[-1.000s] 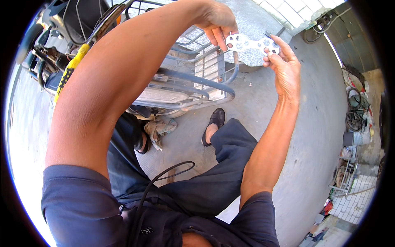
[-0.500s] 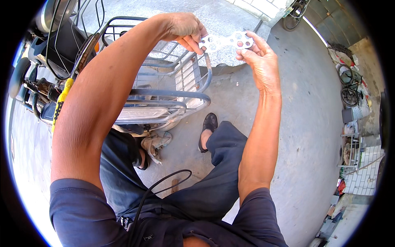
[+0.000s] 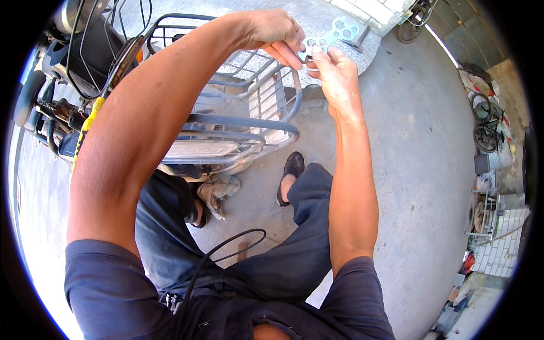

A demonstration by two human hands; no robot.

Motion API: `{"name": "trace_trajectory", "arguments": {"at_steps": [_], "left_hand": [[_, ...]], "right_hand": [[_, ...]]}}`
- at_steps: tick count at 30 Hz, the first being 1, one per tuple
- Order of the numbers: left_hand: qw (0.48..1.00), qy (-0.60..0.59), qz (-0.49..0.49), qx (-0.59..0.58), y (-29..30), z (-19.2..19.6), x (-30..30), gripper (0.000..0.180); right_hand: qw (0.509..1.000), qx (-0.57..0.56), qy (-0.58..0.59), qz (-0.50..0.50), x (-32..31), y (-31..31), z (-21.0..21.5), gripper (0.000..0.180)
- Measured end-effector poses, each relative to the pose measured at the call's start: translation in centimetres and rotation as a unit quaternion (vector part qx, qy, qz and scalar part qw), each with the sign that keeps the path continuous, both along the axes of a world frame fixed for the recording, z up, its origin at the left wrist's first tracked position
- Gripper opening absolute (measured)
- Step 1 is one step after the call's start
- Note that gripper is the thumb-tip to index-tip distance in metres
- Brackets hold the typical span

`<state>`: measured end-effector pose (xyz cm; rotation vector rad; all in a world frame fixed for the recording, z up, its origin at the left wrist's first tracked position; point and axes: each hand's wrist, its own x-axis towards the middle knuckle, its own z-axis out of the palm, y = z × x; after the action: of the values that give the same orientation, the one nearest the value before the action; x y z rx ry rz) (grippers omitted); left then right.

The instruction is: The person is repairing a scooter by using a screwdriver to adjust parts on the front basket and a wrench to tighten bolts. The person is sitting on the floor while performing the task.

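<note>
- Two bare hands meet high in the view, around a pale flat plate (image 3: 330, 39) pierced with hexagonal holes and wider at both ends than at its waist.
- Right hand (image 3: 340, 76): closed in a pinch, thumb laid over the plate's lower left end, the other fingers curled beneath.
- Left hand (image 3: 275, 34): fingers bent and drawn close together, tips at that same lower left end — whether they grip it or only touch it, I cannot tell.
- The plate slants, its free end up and to the right, above a pale slab (image 3: 369, 50).
- Below and left of the hands stands a metal rack (image 3: 243, 122) of grey bars, partly behind the left forearm.
- On the concrete floor (image 3: 413, 170), a crumpled cloth (image 3: 216, 194) lies beside one foot; a dark shoe (image 3: 293, 165) shows on the other.
- One black cable (image 3: 249, 231) loops over the lap.
- Far right, well apart from everything handled: a small bicycle (image 3: 485, 123).
</note>
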<state>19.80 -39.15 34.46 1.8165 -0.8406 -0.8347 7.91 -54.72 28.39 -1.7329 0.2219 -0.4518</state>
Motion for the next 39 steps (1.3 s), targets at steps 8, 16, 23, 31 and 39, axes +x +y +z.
{"name": "trace_trajectory", "arguments": {"at_steps": [8, 16, 23, 31, 39], "left_hand": [[0.993, -0.01, 0.111, -0.03, -1.5, -0.7, 1.4, 0.037], [0.996, 0.027, 0.073, 0.054, -1.2, -3.1, 4.2, 0.026], [0.976, 0.126, 0.015, 0.176, -1.4, -6.3, 6.8, 0.035], [0.951, 0.12, -0.047, 0.28, -1.4, -9.8, 7.9, 0.04], [0.945, 0.086, -0.065, 0.309, -1.2, -9.8, 7.1, 0.039]], "right_hand": [[0.995, 0.018, 0.081, 0.049, -1.2, -2.3, 2.1, 0.024], [0.998, 0.034, 0.053, 0.014, -1.9, -2.1, 2.8, 0.026], [0.992, 0.121, -0.045, 0.012, -0.7, -2.3, 1.2, 0.041], [0.997, -0.045, -0.02, 0.053, -0.3, 0.2, 2.1, 0.052], [0.981, -0.183, 0.024, 0.066, -0.1, 0.4, 1.5, 0.051]]}}
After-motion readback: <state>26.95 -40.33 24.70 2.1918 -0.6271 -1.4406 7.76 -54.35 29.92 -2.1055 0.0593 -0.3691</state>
